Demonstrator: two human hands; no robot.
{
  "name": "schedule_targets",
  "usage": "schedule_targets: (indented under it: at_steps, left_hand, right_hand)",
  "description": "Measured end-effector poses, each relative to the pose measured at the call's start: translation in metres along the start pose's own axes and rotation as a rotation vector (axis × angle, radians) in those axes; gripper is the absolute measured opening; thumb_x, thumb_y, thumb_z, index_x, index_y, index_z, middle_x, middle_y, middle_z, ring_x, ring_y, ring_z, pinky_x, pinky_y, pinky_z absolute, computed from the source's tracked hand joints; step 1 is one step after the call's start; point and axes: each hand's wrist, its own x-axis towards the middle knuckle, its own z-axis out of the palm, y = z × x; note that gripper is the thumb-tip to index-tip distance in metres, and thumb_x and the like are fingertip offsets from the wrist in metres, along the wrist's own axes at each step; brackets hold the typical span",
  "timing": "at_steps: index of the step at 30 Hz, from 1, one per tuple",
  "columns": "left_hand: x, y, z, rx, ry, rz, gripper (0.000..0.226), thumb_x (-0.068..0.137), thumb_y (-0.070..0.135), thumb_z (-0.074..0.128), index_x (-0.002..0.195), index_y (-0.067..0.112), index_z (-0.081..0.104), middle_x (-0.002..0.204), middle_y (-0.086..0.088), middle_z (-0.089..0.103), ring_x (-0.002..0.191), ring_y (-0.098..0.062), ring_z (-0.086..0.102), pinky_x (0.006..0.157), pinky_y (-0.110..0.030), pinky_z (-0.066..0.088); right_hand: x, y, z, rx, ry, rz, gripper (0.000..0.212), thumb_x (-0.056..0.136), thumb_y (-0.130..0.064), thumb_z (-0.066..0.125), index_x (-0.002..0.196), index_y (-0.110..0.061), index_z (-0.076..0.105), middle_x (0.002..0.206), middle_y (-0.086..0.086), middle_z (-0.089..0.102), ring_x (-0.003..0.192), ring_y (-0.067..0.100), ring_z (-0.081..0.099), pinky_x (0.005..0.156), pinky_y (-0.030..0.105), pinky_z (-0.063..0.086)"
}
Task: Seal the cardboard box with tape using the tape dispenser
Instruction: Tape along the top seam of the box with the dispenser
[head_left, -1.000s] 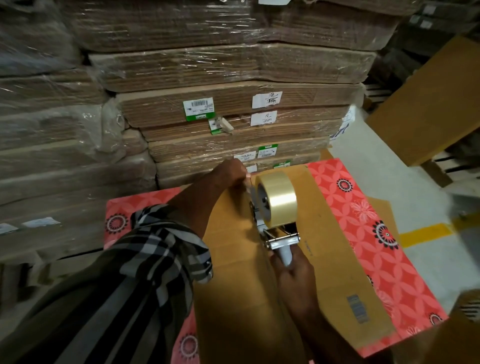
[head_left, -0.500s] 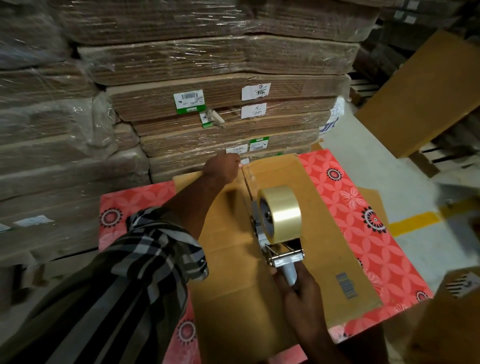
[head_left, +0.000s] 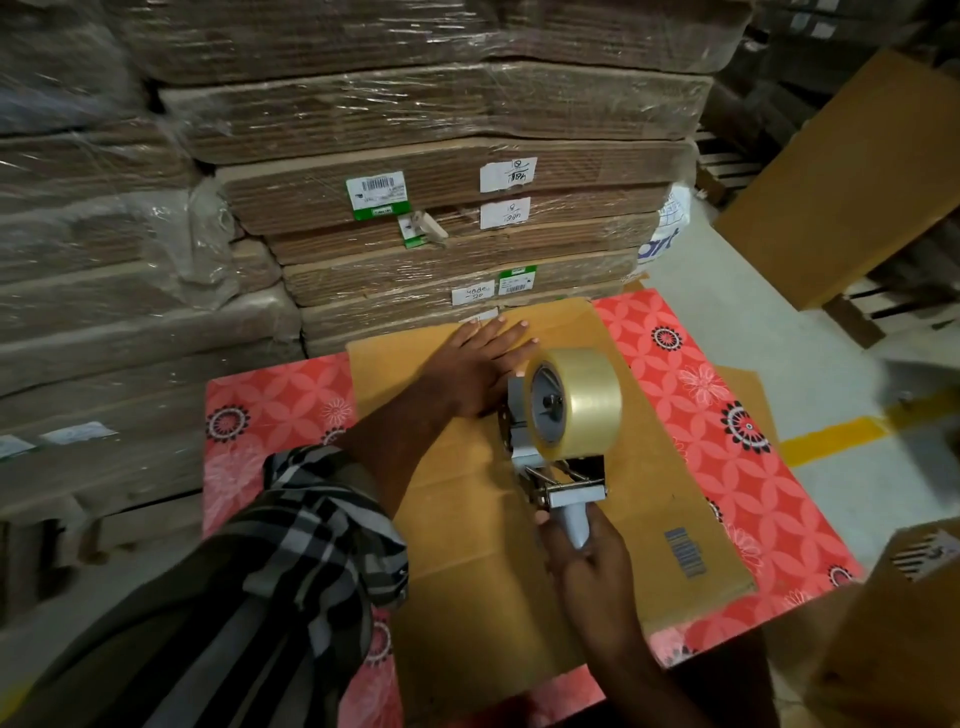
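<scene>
A brown cardboard box (head_left: 467, 551) lies flat-topped on a red flower-patterned table (head_left: 727, 426). The tape dispenser (head_left: 556, 441), grey metal with a big roll of clear tape, rests on the box's centre seam about midway along it. My right hand (head_left: 587, 556) grips the dispenser's handle from the near side. My left hand (head_left: 478, 364) lies flat, fingers spread, pressing on the far end of the box just left of the roll. A barcode print (head_left: 685, 551) shows on the box's right flap.
Shrink-wrapped stacks of flattened cardboard (head_left: 436, 171) rise directly behind the table and to the left. Other brown boxes stand at the right (head_left: 852, 182) and near right corner (head_left: 893, 623). A yellow floor line (head_left: 831, 431) runs at the right.
The dispenser has been drawn toward me along the seam. My left hand, which pinched the tape at the far edge, now lies flat on the box top.
</scene>
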Motion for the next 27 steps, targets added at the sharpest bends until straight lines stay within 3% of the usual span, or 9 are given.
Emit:
schedule_targets:
  at_steps: [5,8,10,16,20,24,27]
  left_hand:
    - [0.001,0.001,0.002,0.025,-0.015,-0.021,0.067,0.104,0.050,0.032,0.164,0.037,0.005,0.174,0.007,0.000,0.161,-0.023,0.003,0.127,-0.053,0.014]
    - [-0.001,0.005,-0.004,-0.001,-0.029,-0.029,0.069,0.097,0.055,0.012,0.164,0.037,0.002,0.174,0.008,-0.004,0.161,-0.021,-0.003,0.129,-0.051,0.007]
    - [-0.001,0.006,-0.003,-0.025,-0.025,-0.042,0.068,0.097,0.055,0.002,0.163,0.038,0.002,0.173,0.009,-0.005,0.160,-0.018,-0.005,0.129,-0.050,0.004]
    - [0.004,0.002,0.007,-0.014,-0.016,-0.056,0.057,0.109,0.054,0.012,0.163,0.041,0.003,0.173,0.013,-0.004,0.161,-0.018,-0.001,0.128,-0.050,0.007]
    - [0.002,0.002,0.005,-0.034,-0.018,-0.036,0.056,0.109,0.054,0.011,0.163,0.040,0.002,0.173,0.013,-0.005,0.160,-0.018,-0.004,0.128,-0.047,0.001]
    - [0.001,0.003,0.004,-0.033,-0.028,-0.035,0.057,0.109,0.055,0.009,0.163,0.040,0.001,0.173,0.012,-0.006,0.161,-0.019,-0.005,0.128,-0.048,0.002]
    - [0.001,0.004,0.004,-0.024,-0.031,-0.034,0.057,0.109,0.055,0.008,0.163,0.040,0.000,0.173,0.011,-0.006,0.161,-0.020,-0.003,0.129,-0.050,0.004]
  right_hand:
    - [-0.003,-0.001,-0.002,-0.018,0.018,-0.022,0.007,0.092,-0.031,0.072,0.098,-0.027,0.071,0.086,-0.005,0.076,0.078,0.014,0.071,0.070,0.040,0.056]
    - [-0.010,0.004,-0.007,-0.025,0.006,-0.006,0.010,0.092,-0.032,0.071,0.102,-0.029,0.071,0.088,-0.005,0.076,0.080,0.014,0.072,0.072,0.045,0.058]
    - [-0.019,0.007,-0.014,-0.026,-0.009,-0.008,0.013,0.094,-0.023,0.070,0.106,-0.028,0.072,0.090,-0.004,0.077,0.082,0.015,0.073,0.073,0.046,0.059]
    - [-0.047,0.007,-0.041,-0.085,-0.038,-0.044,0.025,0.090,0.000,0.067,0.089,-0.024,0.070,0.076,-0.002,0.072,0.070,0.012,0.068,0.062,0.028,0.053]
    - [-0.071,0.010,-0.059,-0.079,-0.044,-0.042,0.027,0.089,0.002,0.067,0.102,-0.022,0.073,0.086,-0.001,0.076,0.078,0.012,0.071,0.066,0.027,0.054]
    - [-0.102,0.025,-0.075,-0.084,-0.018,-0.011,0.032,0.084,0.001,0.076,0.101,-0.026,0.078,0.089,0.001,0.079,0.082,0.013,0.074,0.066,0.017,0.052]
    - [-0.125,0.038,-0.083,-0.158,0.033,-0.029,0.034,0.077,-0.006,0.084,0.098,-0.032,0.077,0.096,-0.021,0.077,0.093,-0.004,0.072,0.075,0.002,0.047]
